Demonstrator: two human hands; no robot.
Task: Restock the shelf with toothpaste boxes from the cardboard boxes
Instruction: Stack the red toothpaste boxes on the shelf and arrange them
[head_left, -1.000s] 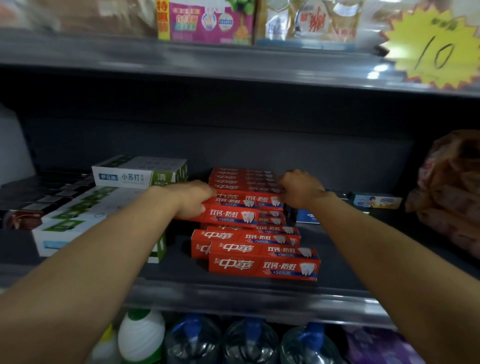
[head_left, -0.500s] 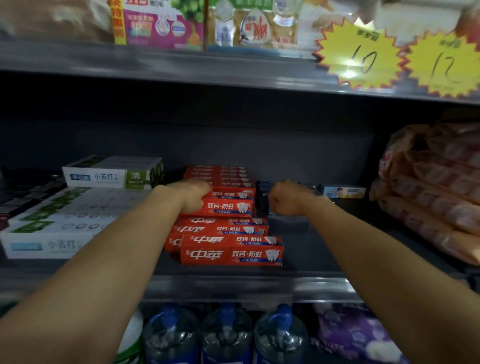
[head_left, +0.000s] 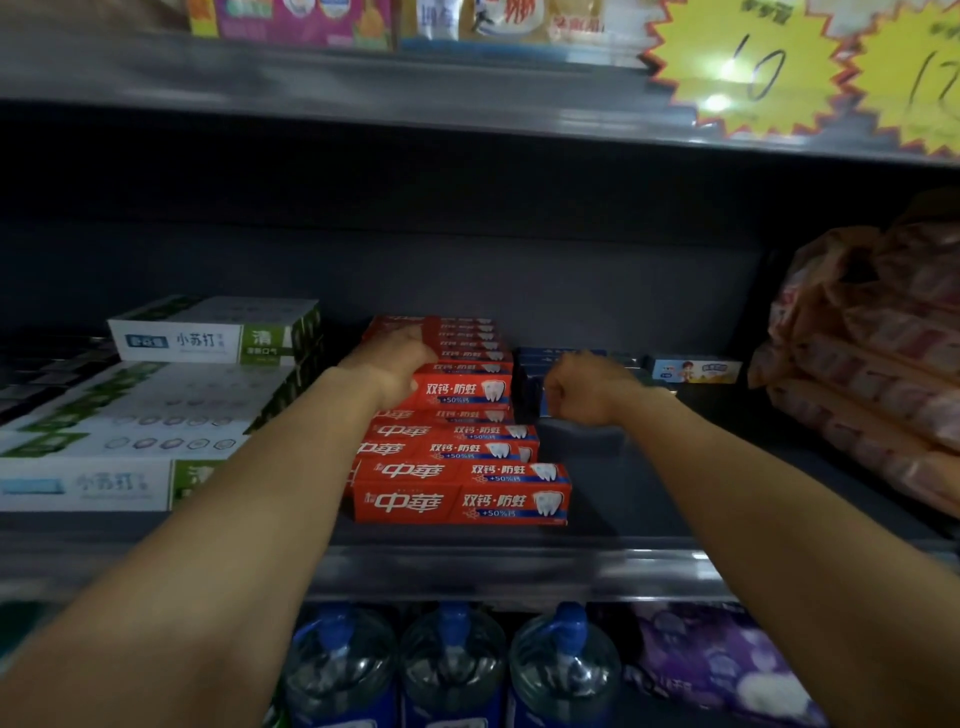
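Red toothpaste boxes (head_left: 462, 499) lie stacked in rows on the middle of the dark shelf (head_left: 519, 569). My left hand (head_left: 395, 364) grips the left end of the top red box (head_left: 462, 391) on the rear stack. My right hand (head_left: 582, 387) is curled into a fist just right of that stack, against the front of some dark blue boxes (head_left: 540, 358). Whether it holds anything is hidden. No cardboard box is in view.
White-and-green toothpaste boxes (head_left: 171, 415) fill the shelf's left side. Pink wrapped packs (head_left: 872, 364) are piled at the right, with a small light-blue box (head_left: 693, 370) behind. Yellow price tags (head_left: 748, 67) hang from the shelf above. Water bottles (head_left: 452, 670) stand below.
My right hand left the right end of the red stack and moved right, in front of the blue boxes. My left hand stays on the top red box.
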